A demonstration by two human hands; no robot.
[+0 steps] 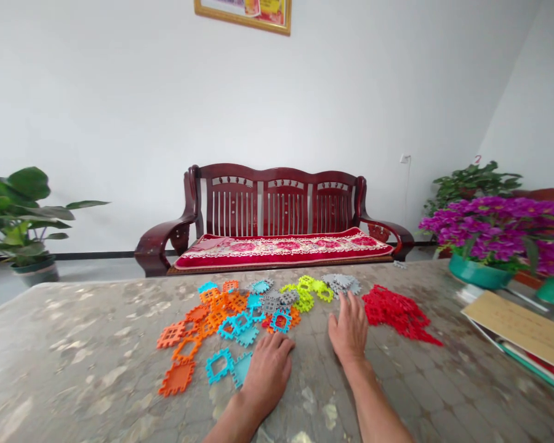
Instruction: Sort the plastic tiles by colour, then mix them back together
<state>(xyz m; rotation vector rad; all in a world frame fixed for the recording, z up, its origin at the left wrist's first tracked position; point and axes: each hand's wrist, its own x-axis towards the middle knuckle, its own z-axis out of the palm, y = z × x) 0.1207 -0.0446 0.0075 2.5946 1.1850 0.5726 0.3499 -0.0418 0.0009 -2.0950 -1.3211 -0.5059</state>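
Low over the table, my left hand (268,367) lies palm down beside a solid blue toothed plastic tile (240,369), partly covering its edge. Its fingers look loosely bent, with nothing visible in them. My right hand (349,329) reaches forward, fingers apart, just in front of a heap of light grey tiles (344,283). To its right is a pile of red tiles (397,312). Yellow-green tiles (305,299) lie between the hands, farther back. Orange tiles (177,377) and more blue ones spread to the left, with darker grey tiles (271,303) among them.
The table (96,351) has a patterned, glossy cover. At right stand purple flowers in a teal pot (477,271), near a brown envelope (521,326) on papers. Behind is a wooden bench (284,203) with a red cushion. A potted plant (34,267) stands left.
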